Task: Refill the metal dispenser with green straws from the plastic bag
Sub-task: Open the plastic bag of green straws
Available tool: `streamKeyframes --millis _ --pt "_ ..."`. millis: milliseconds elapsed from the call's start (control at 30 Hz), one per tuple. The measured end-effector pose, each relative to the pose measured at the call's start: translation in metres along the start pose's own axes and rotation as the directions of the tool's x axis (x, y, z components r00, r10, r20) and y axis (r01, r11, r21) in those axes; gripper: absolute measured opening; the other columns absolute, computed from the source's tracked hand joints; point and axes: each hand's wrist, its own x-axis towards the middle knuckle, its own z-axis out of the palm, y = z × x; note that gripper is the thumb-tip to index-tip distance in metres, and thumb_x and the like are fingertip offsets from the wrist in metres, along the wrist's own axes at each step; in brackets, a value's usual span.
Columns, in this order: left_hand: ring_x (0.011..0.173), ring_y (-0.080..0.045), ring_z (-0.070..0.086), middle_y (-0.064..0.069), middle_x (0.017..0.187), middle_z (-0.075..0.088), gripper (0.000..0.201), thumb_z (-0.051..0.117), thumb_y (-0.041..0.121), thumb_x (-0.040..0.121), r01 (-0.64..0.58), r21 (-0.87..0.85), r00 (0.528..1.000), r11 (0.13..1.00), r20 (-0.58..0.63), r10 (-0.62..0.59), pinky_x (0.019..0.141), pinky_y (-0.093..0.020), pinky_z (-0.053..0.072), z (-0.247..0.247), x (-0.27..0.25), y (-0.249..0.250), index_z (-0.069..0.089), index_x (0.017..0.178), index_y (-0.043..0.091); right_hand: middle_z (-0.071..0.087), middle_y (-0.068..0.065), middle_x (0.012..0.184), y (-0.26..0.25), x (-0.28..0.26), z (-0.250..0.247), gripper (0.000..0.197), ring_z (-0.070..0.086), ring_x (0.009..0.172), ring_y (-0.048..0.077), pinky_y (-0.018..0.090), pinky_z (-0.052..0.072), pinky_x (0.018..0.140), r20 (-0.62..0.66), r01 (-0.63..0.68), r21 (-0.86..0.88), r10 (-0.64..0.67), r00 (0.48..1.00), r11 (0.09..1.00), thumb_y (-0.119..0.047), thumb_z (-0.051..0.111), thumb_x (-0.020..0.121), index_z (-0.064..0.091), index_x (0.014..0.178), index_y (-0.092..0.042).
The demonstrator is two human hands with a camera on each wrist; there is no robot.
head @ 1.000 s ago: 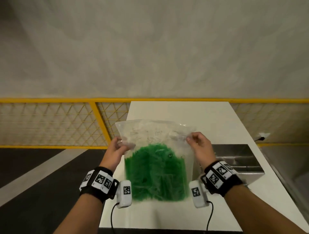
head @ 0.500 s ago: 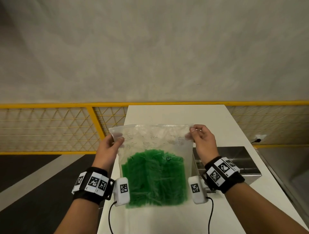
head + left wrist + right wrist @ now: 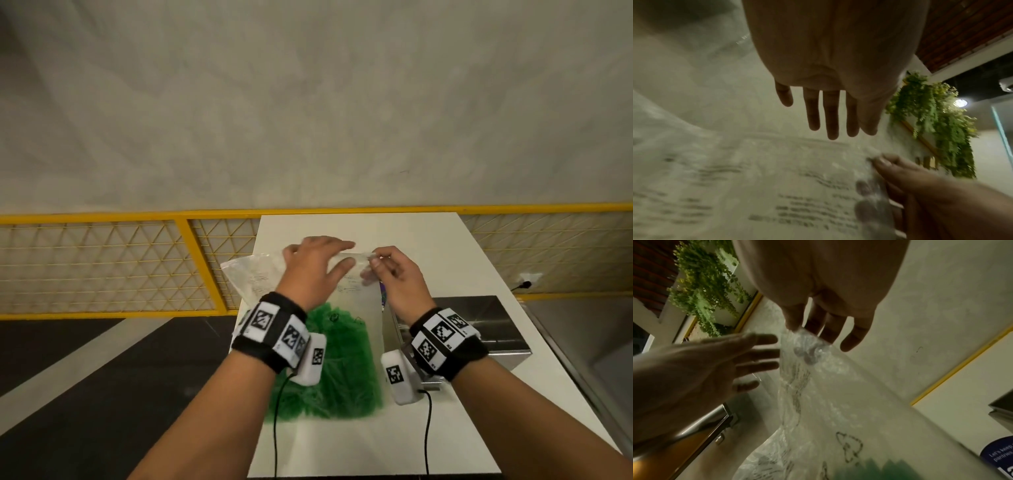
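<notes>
**Right hand pinching the bag's top, left hand spread beside it**

Both forearms stretched forward over the white tabletop (image 3: 428,240), wrists banded in black straps with black-and-white marker tiles. Left hand (image 3: 313,263) raised over the upper part of the plastic bag (image 3: 356,308), palm down, fingers straight and fanned, thumb out to the side; gripping nothing, fingertips reaching toward the bag's top edge, contact not clear from the blurred wrist views. Right hand (image 3: 394,277) turned inward, thumb and forefinger pinching the top right corner of the bag, other fingers loosely curled behind the film, seen through it in the left wrist view.

Bag held upright above the near half of the tabletop, toward its left edge: thin clear film, crinkled and glossy near the pinch, printed with small dark text and a few line symbols. Lower half packed with green straws (image 3: 339,373), a dense, ragged-topped mass, blurred.

Metal dispenser (image 3: 479,325) standing near the right edge of the tabletop, just right of the bag and partly behind the right wrist: boxy, brushed steel, dull reflections on its top.

Beyond the far edge, a yellow-framed mesh fence (image 3: 102,263) against a plain grey wall. Hanging green foliage (image 3: 937,123) in the wrist views.
</notes>
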Motion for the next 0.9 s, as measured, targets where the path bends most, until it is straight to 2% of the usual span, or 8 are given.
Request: streamKeyframes --millis 67,200,300,500,667,767,800,900 --pt "0.121 -0.013 0.045 0.012 0.122 0.061 0.028 0.048 0.044 0.094 -0.029 -0.001 1.000 1.000 0.000 0.029 0.096 -0.037 0.020 0.009 0.011 0.010 0.061 0.117 0.036 0.069 -0.006 0.068 -0.002 0.000 0.002 0.021 0.066 0.060 0.006 0.018 0.052 0.067 0.013 0.015 -0.031 -0.015 1.000 0.999 -0.007 0.051 0.096 0.057 0.086 -0.025" --pt "0.109 -0.013 0.052 0.011 0.107 0.066 0.021 0.052 0.041 0.093 -0.052 -0.055 0.998 0.997 -0.047 0.049 0.090 -0.036 0.022 0.016 0.018 0.013 0.068 0.103 0.032 0.066 0.003 0.074 -0.005 -0.003 0.001 0.021 0.064 0.060 0.006 0.018 0.051 0.066 0.010 0.022 -0.022 -0.021 1.000 1.000 -0.005 0.053 0.094 0.060 0.084 -0.023" --pt "0.108 -0.012 0.051 0.011 0.105 0.066 0.019 0.053 0.041 0.092 -0.054 -0.016 0.997 0.998 -0.058 0.053 0.090 -0.036 0.021 0.013 0.016 0.007 0.069 0.097 0.031 0.067 0.002 0.079 -0.005 -0.003 -0.004 0.018 0.063 0.063 0.008 0.022 0.051 0.068 0.009 0.014 -0.087 -0.013 1.000 0.996 -0.010 0.057 0.093 0.061 0.083 -0.024" --pt "0.110 -0.013 0.052 0.013 0.108 0.065 0.019 0.053 0.043 0.091 0.032 0.096 0.999 0.995 -0.016 -0.031 0.096 -0.038 0.022 -0.018 -0.001 -0.043 0.067 0.095 0.031 0.066 -0.002 0.082 -0.005 -0.002 -0.022 0.018 0.065 0.065 0.010 0.016 0.051 0.066 -0.088 -0.003 -0.091 -0.005 0.996 0.996 -0.011 0.058 0.092 0.061 0.081 -0.025" --pt "0.108 -0.015 0.054 0.014 0.102 0.065 0.014 0.058 0.041 0.089 0.153 0.133 0.988 0.979 -0.007 -0.154 0.095 -0.041 0.027 -0.054 -0.019 -0.090 0.068 0.091 0.031 0.065 -0.001 0.080 0.003 -0.001 -0.043 0.016 0.065 0.063 0.009 0.035 0.053 0.077 -0.154 -0.029 -0.082 0.016 0.988 0.996 -0.013 0.059 0.092 0.062 0.081 -0.024" --pt "0.102 -0.018 0.058 0.016 0.093 0.061 0.004 0.063 0.035 0.087 0.210 0.072 0.977 0.975 0.001 -0.211 0.098 -0.047 0.037 -0.073 -0.032 -0.112 0.064 0.083 0.037 0.066 -0.008 0.072 0.005 -0.002 -0.053 0.017 0.065 0.064 0.014 0.038 0.054 0.078 -0.211 -0.030 -0.048 0.019 0.977 0.998 -0.013 0.059 0.092 0.061 0.080 -0.025" --pt "0.100 -0.018 0.059 0.015 0.093 0.062 0.010 0.064 0.034 0.086 0.219 0.032 0.976 0.975 -0.002 -0.219 0.097 -0.046 0.040 -0.078 -0.036 -0.117 0.061 0.080 0.041 0.065 -0.008 0.072 0.006 -0.002 -0.056 0.017 0.065 0.064 0.012 0.037 0.055 0.078 -0.224 -0.031 -0.033 0.022 0.974 0.999 -0.012 0.059 0.092 0.060 0.080 -0.025" --pt "0.092 -0.014 0.059 0.008 0.092 0.066 0.022 0.065 0.021 0.087 0.235 -0.176 0.971 0.956 0.012 -0.237 0.086 -0.033 0.044 -0.083 -0.044 -0.122 0.059 0.079 0.040 0.065 -0.002 0.082 0.008 -0.005 -0.056 0.017 0.066 0.061 0.010 0.036 0.055 0.074 -0.226 -0.022 0.015 0.024 0.974 1.000 -0.010 0.052 0.095 0.057 0.085 -0.022"
